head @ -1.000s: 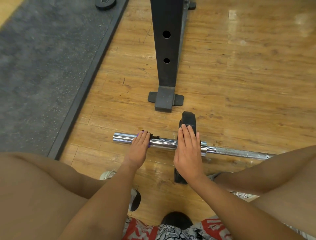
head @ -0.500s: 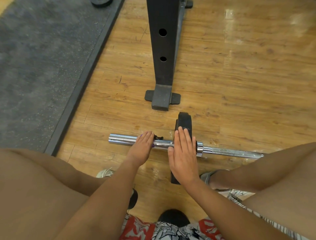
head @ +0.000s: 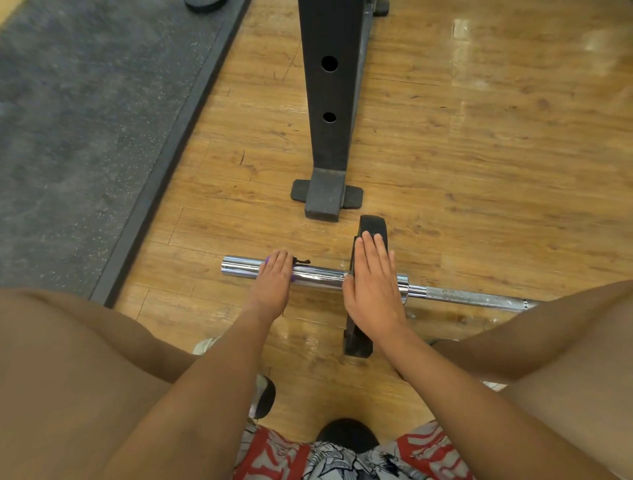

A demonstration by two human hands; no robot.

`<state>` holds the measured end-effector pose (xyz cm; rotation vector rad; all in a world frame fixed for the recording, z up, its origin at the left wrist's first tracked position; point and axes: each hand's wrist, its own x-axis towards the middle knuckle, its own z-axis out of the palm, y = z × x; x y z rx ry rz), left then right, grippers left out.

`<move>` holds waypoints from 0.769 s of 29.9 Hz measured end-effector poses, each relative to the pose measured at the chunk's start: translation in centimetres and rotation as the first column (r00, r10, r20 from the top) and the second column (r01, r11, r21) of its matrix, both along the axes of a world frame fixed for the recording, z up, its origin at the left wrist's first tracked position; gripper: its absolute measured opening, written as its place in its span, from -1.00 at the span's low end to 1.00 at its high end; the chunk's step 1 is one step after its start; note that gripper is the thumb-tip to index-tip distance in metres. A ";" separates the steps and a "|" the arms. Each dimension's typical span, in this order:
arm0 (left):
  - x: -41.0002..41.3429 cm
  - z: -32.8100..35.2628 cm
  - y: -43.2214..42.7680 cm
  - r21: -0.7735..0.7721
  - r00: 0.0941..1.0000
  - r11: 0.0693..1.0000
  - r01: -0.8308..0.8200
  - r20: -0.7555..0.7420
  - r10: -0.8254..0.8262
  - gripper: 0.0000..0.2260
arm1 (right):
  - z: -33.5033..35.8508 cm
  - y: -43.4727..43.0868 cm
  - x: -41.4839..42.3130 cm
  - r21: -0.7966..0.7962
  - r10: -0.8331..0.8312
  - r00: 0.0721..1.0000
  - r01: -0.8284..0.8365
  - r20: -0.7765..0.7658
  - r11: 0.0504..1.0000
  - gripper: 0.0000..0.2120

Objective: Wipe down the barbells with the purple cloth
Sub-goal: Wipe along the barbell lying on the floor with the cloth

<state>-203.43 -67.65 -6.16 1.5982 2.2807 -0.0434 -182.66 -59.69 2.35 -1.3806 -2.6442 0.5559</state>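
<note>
A chrome barbell (head: 239, 267) lies on the wooden floor in front of me, its thinner shaft running off to the right. A black weight plate (head: 373, 224) stands on its edge on the sleeve. My left hand (head: 272, 287) lies over the sleeve left of the plate, fingers curled over the purple cloth (head: 265, 261), which shows only as slivers at the hand's edges. My right hand (head: 373, 291) rests flat on the plate's top edge, fingers straight. A small black tag (head: 303, 262) sticks out beside my left fingers.
A black rack upright (head: 329, 102) with its foot stands on the floor just behind the plate. A grey rubber mat (head: 85, 137) covers the left side, and another plate (head: 205, 3) shows at the top edge. My bare knees flank the barbell.
My left hand with the cloth slid right along the sleeve, then back left. My right hand shifted slightly on the plate.
</note>
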 end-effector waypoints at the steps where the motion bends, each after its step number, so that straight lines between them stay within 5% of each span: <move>1: 0.6 0.2 0.3 0.000 1.000 1.000 0.016 0.012 -0.016 -0.38 | 0.1 0.2 -0.1 0.001 -0.001 1.000 0.001 0.001 1.000 -0.38; 7: 5.7 0.4 1.9 0.050 0.989 0.989 0.137 0.053 -0.140 -0.32 | 0.3 1.1 -0.6 0.015 0.003 0.998 -0.004 0.058 1.000 -0.32; 14: 2.2 1.1 1.7 -0.016 1.000 1.000 -0.004 0.028 0.005 -0.39 | 1.3 3.0 -0.7 -0.054 0.078 0.994 -0.074 0.082 0.996 -0.23; 23: 5.2 0.8 2.4 0.005 0.998 0.998 0.068 -0.011 -0.068 -0.39 | 2.0 4.1 -0.9 -0.122 0.099 0.989 -0.086 0.112 0.989 -0.12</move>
